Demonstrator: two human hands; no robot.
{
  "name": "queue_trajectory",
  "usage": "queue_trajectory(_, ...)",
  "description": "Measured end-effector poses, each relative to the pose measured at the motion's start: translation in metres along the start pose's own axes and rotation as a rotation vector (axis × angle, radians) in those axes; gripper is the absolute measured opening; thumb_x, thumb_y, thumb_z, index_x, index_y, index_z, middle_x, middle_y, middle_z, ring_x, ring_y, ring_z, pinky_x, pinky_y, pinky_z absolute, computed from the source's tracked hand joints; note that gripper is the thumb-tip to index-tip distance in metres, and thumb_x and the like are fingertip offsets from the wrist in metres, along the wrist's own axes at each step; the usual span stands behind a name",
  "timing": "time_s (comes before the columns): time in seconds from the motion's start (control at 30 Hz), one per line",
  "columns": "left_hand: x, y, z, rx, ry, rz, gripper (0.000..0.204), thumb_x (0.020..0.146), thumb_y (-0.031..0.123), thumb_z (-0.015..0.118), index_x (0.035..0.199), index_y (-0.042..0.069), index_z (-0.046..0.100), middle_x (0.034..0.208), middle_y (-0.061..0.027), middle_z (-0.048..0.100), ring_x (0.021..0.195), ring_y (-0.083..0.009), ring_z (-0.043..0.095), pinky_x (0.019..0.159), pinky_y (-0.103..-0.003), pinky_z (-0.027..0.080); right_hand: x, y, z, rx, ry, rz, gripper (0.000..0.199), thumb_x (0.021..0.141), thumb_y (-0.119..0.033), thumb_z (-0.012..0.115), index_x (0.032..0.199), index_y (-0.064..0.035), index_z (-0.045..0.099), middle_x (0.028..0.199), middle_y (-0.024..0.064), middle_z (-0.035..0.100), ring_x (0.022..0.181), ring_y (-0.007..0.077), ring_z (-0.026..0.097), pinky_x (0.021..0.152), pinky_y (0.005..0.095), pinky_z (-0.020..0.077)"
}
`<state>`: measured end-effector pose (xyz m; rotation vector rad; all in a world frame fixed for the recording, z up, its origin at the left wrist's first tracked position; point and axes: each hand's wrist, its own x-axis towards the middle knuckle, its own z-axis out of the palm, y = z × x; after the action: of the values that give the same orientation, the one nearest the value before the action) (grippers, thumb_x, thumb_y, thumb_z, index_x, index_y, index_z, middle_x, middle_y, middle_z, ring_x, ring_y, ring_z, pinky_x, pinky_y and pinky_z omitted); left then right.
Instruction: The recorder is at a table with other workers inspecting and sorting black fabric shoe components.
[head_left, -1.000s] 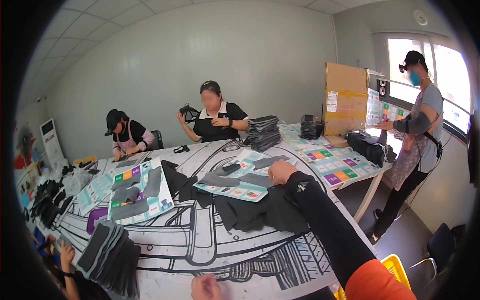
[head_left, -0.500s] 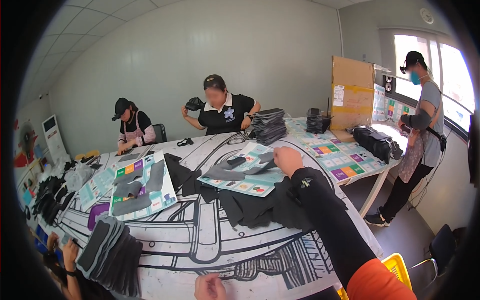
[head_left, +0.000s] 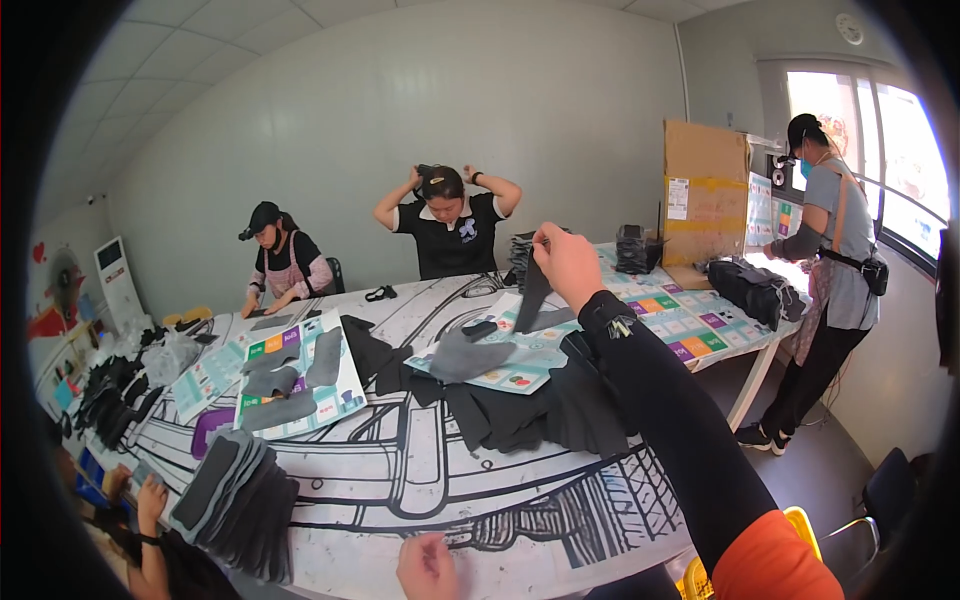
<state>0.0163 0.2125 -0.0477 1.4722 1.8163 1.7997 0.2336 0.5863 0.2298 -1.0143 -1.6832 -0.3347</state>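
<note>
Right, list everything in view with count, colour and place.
Tables: at least two, pale, centre and right
Printed sheets: several, multicoloured, on tables
Loose pieces: several, grey, on sheets
Cloth: several pieces, black, centre
Stacks: several, dark, lower left and rear
Container: one, purple, left
Carton: one, brown, right rear
Basket: one, yellow, lower right
Clock: one, white, upper right
People: at least four, mixed colours, around tables
Left hand: one, bare, lower centre
Right hand: one, black sleeve, centre, holding dark strip

Dark grey fabric piece [head_left: 534,299] — narrow, limp, pinched near upper end by right hand [head_left: 566,264], hanging over printed sheet [head_left: 522,382]; whether lower tip touches cannot be told. Loose grey fabric pieces [head_left: 470,360] — rounded outlines — lie on sheet, small darker one [head_left: 481,329] beside largest.
</note>
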Motion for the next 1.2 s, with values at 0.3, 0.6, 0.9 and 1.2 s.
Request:
queue_trajectory(0.3,0.006,-0.002,0.005,-0.097,0.005,-0.004,0.025,0.099,0.010,0.063,0.122,0.000,0.062,0.094,-0.0058,0.062,0.080,-0.0150,0.056,0.076,-0.029,0.049,0.039,-0.053,-0.067,0.258,0.084,-0.040,0.014,0.094,-0.017,0.069,0.102,-0.0051,0.069,0.080,0.0101,0.076,0.069,0.0187,0.076,0.065,0.0312,0.0575)
queue_trajectory(0.6,0.082,0.150,-0.017,-0.338,-0.120,0.025,0.065,0.091,0.015,0.075,0.145,0.000,0.042,0.138,-0.0203,0.057,0.133,-0.0285,0.052,0.104,-0.040,0.046,0.063,-0.165,-0.184,0.396,-0.054,-0.189,0.015,0.095,-0.016,0.068,0.104,-0.0037,0.070,0.081,0.0093,0.076,0.068,0.0147,0.075,0.059,0.0282,0.0560)
queue_trajectory(0.9,0.106,0.264,0.017,-0.416,-0.662,-0.190,0.047,0.094,0.020,0.074,0.130,-0.004,0.056,0.121,-0.0099,0.067,0.114,-0.0171,0.064,0.095,-0.028,0.049,0.043,-0.193,-0.228,0.585,-0.271,-0.071,0.015,0.097,-0.015,0.066,0.105,-0.0031,0.069,0.084,0.0090,0.076,0.071,0.0135,0.075,0.056,0.0274,0.0573)
queue_trajectory(1.2,0.095,0.236,0.013,-0.480,-0.617,-0.300,0.004,0.096,0.011,0.067,0.095,0.007,0.067,0.091,0.0004,0.068,0.086,-0.0097,0.065,0.080,-0.025,0.052,0.031,-0.179,-0.233,0.689,-0.265,0.021,0.016,0.099,-0.016,0.063,0.107,-0.0016,0.064,0.092,0.0111,0.076,0.072,0.0167,0.076,0.057,0.0287,0.0585)
